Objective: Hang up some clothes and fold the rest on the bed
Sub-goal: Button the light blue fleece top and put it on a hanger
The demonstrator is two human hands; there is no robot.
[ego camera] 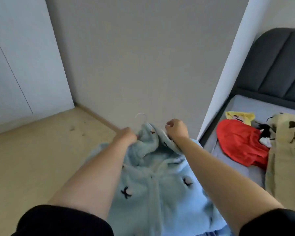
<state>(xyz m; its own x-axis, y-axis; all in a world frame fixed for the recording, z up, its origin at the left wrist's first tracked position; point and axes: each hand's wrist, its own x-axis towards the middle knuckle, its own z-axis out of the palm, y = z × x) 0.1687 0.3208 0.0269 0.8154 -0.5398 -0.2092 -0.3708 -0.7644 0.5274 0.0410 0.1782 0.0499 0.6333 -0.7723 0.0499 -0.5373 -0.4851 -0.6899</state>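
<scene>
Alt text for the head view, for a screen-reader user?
Both hands, left hand and right hand, grip the collar of a light blue fleece jacket on a white hanger, held before a plain wall. To the right, a red garment and a beige garment lie on a bed.

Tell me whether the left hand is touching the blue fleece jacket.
Touching. The head view shows the left hand gripping the blue fleece jacket at its collar, fingers sunk into the fabric.

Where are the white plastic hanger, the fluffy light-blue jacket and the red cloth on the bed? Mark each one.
white plastic hanger [141, 113]: head view, top of its hook.
fluffy light-blue jacket [157, 193]: head view, middle of its front.
red cloth [240, 142]: head view, middle of the fabric.
</scene>
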